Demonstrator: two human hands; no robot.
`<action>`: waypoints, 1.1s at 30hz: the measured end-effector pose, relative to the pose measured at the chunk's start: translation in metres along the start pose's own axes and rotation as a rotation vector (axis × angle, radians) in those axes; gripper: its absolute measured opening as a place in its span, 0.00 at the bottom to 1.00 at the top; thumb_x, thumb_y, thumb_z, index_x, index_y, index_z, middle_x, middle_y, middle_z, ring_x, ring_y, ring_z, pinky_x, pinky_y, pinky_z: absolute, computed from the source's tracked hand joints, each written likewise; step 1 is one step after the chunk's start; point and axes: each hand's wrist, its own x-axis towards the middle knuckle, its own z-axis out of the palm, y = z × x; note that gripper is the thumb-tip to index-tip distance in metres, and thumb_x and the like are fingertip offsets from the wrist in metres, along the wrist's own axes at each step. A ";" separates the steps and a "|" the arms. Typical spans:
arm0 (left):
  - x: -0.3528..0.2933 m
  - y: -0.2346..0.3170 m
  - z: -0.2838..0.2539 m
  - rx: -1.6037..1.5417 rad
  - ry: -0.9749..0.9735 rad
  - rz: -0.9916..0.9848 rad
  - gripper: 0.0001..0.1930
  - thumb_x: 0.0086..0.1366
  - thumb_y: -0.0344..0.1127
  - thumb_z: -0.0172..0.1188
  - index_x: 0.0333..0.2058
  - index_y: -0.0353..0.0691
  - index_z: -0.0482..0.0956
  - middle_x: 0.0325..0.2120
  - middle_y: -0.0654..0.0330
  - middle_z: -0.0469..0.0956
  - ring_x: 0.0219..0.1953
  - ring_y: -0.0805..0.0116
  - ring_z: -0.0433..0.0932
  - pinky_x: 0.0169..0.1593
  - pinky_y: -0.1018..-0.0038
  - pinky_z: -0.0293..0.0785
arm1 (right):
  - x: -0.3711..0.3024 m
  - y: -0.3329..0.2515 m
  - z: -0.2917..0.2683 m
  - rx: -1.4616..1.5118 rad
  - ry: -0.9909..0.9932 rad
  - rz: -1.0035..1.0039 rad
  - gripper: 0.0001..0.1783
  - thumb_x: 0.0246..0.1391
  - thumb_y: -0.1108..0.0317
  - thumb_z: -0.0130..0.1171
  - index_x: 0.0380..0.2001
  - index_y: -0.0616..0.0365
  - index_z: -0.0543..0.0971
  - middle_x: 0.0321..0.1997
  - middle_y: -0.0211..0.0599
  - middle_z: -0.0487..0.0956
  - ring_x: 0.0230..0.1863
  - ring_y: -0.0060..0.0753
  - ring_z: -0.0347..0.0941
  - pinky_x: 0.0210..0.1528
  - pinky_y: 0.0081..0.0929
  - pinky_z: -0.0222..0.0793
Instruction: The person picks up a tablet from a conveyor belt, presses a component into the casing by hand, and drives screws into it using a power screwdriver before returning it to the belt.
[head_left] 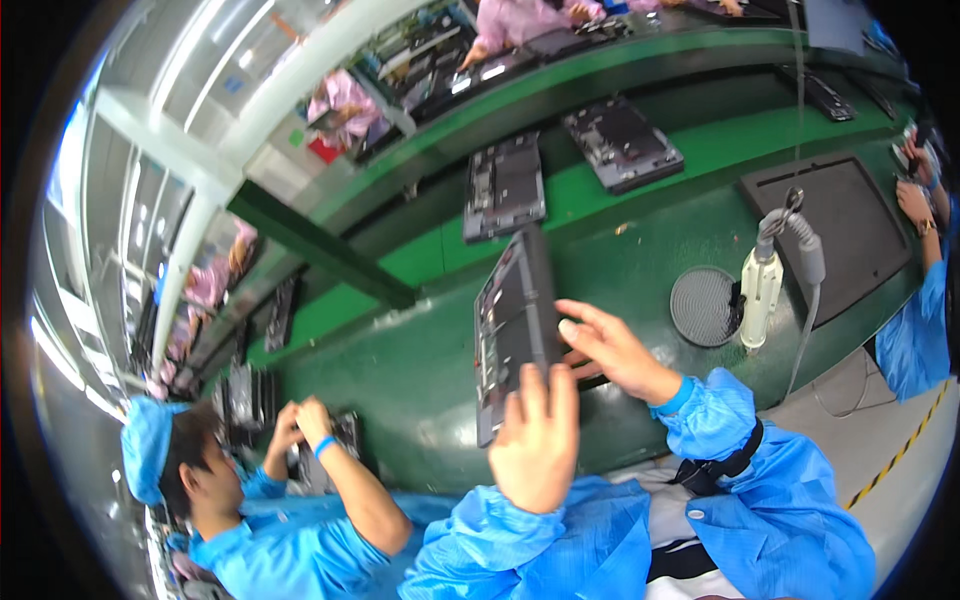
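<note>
Before me, an opened laptop base (515, 320) is tilted up on its long edge, apparently supported between my hands. Its inner side, with exposed parts, faces left. My left hand (535, 440) has its fingers against the near end; its thumb is hidden. At the right side, my right hand (618, 352) touches the edge with thumb and fingers, some of them partly hidden. Beyond it, another opened laptop base (505, 185) and a third laptop base (620, 145) lie on the green conveyor belt (430, 255).
On the green bench (640, 260) right of my hands are a round grey ridged pad (703, 306), a cream electric screwdriver (762, 290) hanging from a cord, and a black tray (835, 230). A co-worker (265, 500) works at left; another co-worker's sleeve (915, 335) shows at right. A green post (310, 240) slants ahead.
</note>
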 end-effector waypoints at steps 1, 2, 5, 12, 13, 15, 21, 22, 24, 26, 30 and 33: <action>-0.010 0.012 0.003 0.023 0.015 0.101 0.26 0.48 0.30 0.56 0.50 0.42 0.73 0.44 0.51 0.75 0.32 0.58 0.80 0.29 0.69 0.79 | -0.010 0.002 -0.003 0.017 0.047 0.007 0.42 0.57 0.52 0.58 0.64 0.65 0.52 0.47 0.46 0.74 0.43 0.32 0.74 0.43 0.31 0.74; -0.015 0.024 0.006 0.026 -0.002 0.135 0.25 0.50 0.33 0.55 0.51 0.42 0.73 0.43 0.50 0.76 0.34 0.59 0.80 0.30 0.71 0.79 | -0.013 0.014 -0.008 -0.011 0.090 -0.089 0.42 0.55 0.55 0.60 0.64 0.67 0.52 0.46 0.46 0.75 0.42 0.31 0.74 0.42 0.29 0.73; -0.029 0.058 0.025 -0.028 -0.092 0.147 0.25 0.51 0.34 0.55 0.51 0.38 0.72 0.44 0.52 0.75 0.37 0.58 0.77 0.38 0.72 0.76 | -0.029 0.037 -0.037 -0.329 0.225 -0.165 0.43 0.50 0.65 0.63 0.63 0.69 0.53 0.44 0.48 0.75 0.41 0.29 0.73 0.40 0.25 0.72; -0.052 0.046 0.042 -0.527 -0.016 -0.029 0.19 0.47 0.31 0.66 0.40 0.40 0.75 0.44 0.55 0.73 0.49 0.52 0.71 0.54 0.58 0.65 | -0.043 0.043 -0.057 -0.944 0.488 -0.406 0.22 0.46 0.73 0.60 0.48 0.66 0.74 0.45 0.49 0.77 0.40 0.42 0.76 0.41 0.32 0.72; -0.058 0.036 0.039 -0.571 0.019 -0.097 0.17 0.47 0.30 0.65 0.38 0.39 0.76 0.44 0.54 0.74 0.49 0.52 0.71 0.54 0.58 0.65 | -0.047 0.036 -0.053 -0.952 0.500 -0.390 0.22 0.46 0.73 0.60 0.48 0.66 0.74 0.45 0.49 0.77 0.40 0.42 0.76 0.41 0.32 0.72; -0.070 0.016 0.044 -0.564 0.059 -0.243 0.16 0.47 0.29 0.66 0.37 0.38 0.76 0.43 0.54 0.74 0.48 0.51 0.71 0.52 0.59 0.66 | -0.049 0.022 -0.044 -1.200 0.380 -0.631 0.16 0.45 0.73 0.61 0.40 0.62 0.79 0.43 0.44 0.78 0.39 0.47 0.75 0.43 0.34 0.71; -0.075 -0.010 0.049 -0.606 0.060 -0.308 0.12 0.48 0.28 0.65 0.34 0.37 0.77 0.35 0.56 0.74 0.39 0.56 0.71 0.44 0.63 0.65 | -0.036 0.011 -0.024 -1.316 -0.014 -0.255 0.15 0.43 0.71 0.65 0.38 0.61 0.79 0.41 0.38 0.74 0.34 0.42 0.73 0.38 0.32 0.69; -0.073 -0.012 0.050 -0.625 0.039 -0.300 0.12 0.48 0.28 0.65 0.34 0.37 0.77 0.34 0.57 0.74 0.39 0.57 0.71 0.44 0.64 0.65 | -0.034 0.013 -0.025 -1.340 -0.015 -0.287 0.15 0.42 0.71 0.66 0.37 0.61 0.79 0.38 0.38 0.75 0.31 0.41 0.74 0.35 0.32 0.69; -0.071 -0.015 0.055 -0.657 0.015 -0.296 0.13 0.48 0.28 0.66 0.34 0.37 0.77 0.34 0.57 0.74 0.39 0.58 0.71 0.43 0.66 0.65 | -0.030 0.011 -0.024 -1.373 -0.017 -0.306 0.15 0.42 0.70 0.66 0.37 0.61 0.79 0.35 0.38 0.76 0.29 0.39 0.74 0.33 0.31 0.69; -0.069 -0.019 0.062 -0.668 0.000 -0.254 0.14 0.47 0.29 0.67 0.34 0.38 0.78 0.32 0.59 0.74 0.38 0.59 0.71 0.43 0.67 0.64 | -0.028 0.005 -0.020 -1.126 -0.006 0.007 0.12 0.42 0.69 0.66 0.31 0.63 0.80 0.27 0.41 0.79 0.28 0.44 0.77 0.32 0.32 0.71; -0.066 -0.019 0.068 -0.718 -0.032 -0.221 0.15 0.45 0.30 0.68 0.34 0.38 0.78 0.32 0.60 0.73 0.38 0.60 0.71 0.43 0.67 0.63 | -0.035 0.001 -0.021 -1.082 0.025 0.030 0.09 0.43 0.70 0.66 0.28 0.64 0.80 0.20 0.41 0.79 0.22 0.36 0.76 0.27 0.27 0.69; -0.065 -0.019 0.068 -0.767 -0.055 -0.191 0.17 0.44 0.33 0.70 0.34 0.39 0.78 0.31 0.62 0.73 0.38 0.61 0.70 0.44 0.66 0.62 | -0.036 -0.001 -0.018 -0.987 0.045 0.132 0.08 0.45 0.71 0.64 0.28 0.64 0.81 0.21 0.39 0.79 0.21 0.26 0.74 0.25 0.24 0.68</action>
